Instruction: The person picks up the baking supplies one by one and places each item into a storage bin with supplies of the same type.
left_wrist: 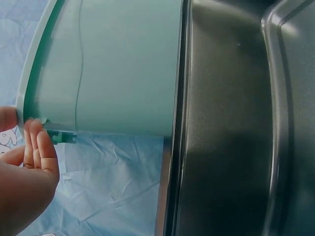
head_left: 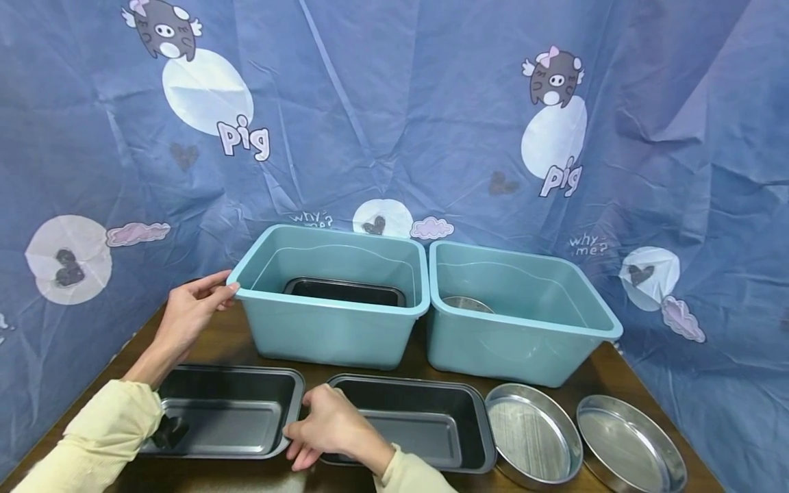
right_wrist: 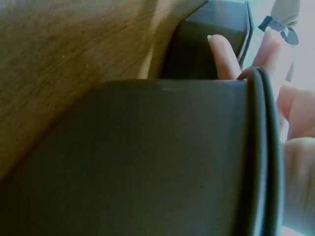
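My left hand (head_left: 188,315) pinches the front left corner of a light blue plastic bin (head_left: 327,335). In the left wrist view, its fingers (left_wrist: 47,152) lie around the bin's rim (left_wrist: 22,93). Near the front of the table, my right hand (head_left: 333,421) is between two dark loaf pans. Its thumb lies on the right rim of the left loaf pan (head_left: 222,418), with fingers below that rim. The right loaf pan (head_left: 425,431) sits partly behind this hand and fills much of the right wrist view. Another dark loaf pan (head_left: 345,291) lies inside the left bin.
A second light blue bin (head_left: 511,349) stands to the right, with a round metal pan (head_left: 468,303) partly visible inside. Two round metal cake pans (head_left: 533,435) lie at the right front of the brown wooden table (head_left: 228,342). A blue printed cloth (head_left: 382,103) hangs behind.
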Motion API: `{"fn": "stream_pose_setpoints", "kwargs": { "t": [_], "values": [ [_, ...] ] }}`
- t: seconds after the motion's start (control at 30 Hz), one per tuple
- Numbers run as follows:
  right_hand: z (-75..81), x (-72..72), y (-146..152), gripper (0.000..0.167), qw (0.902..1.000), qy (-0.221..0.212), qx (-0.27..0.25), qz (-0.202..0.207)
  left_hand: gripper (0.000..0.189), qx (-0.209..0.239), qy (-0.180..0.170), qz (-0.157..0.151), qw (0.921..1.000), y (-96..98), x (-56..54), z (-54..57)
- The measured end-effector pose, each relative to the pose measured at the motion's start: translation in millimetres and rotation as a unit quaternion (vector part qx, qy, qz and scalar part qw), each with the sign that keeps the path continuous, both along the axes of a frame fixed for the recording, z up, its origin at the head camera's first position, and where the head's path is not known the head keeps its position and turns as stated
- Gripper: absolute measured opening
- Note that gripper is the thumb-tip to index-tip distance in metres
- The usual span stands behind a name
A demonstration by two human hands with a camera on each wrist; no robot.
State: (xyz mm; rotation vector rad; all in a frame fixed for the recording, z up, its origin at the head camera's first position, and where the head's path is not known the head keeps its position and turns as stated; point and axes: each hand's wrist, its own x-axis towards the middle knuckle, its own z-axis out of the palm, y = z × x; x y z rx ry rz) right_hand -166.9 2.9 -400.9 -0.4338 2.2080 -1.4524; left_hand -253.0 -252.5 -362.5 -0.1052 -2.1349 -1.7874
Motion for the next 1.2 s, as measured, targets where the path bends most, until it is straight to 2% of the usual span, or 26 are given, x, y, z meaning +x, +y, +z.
{"fn": "stream_pose_setpoints", "kwargs": {
  "t": [0.13, 0.33, 0.57, 0.67, 0.97, 1.2],
  "values": [
    [-0.1, -1.3, -1.7, 0.021, 1.0, -0.001, 0.009, 0.003, 0.049, -0.001, 0.001, 0.001, 1.0, 0.7, 0.9, 0.7],
    [-2.4, -1.4, -2.6, 0.014, 0.9999, 0.005, 0.001, -0.012, 0.049, -0.001, -0.001, 0.003, 1.0, 1.2, 1.2, 0.8],
    [-7.9, 0.7, -2.1, 0.035, 0.9978, -0.003, -0.059, -0.031, 0.048, -0.016, -0.004, 0.01, 0.9998, 0.9, 0.2, -0.1],
    [-9.5, 1.1, -0.4, 0.039, 0.9955, -0.01, -0.085, -0.039, 0.048, -0.019, -0.003, 0.009, 0.9998, 1.4, 0.2, 0.5],
    [-11.9, -0.7, 6.1, 0.038, 0.9859, 0.001, -0.162, -0.041, 0.049, -0.002, -0.002, -0.001, 1.0, 0.8, 0.5, 1.7],
    [-13.5, -1.0, 8.3, 0.035, 0.9805, 0.024, -0.193, -0.03, 0.049, -0.003, -0.007, -0.004, 1.0, 0.9, 1.1, 2.1]
  ]
}}
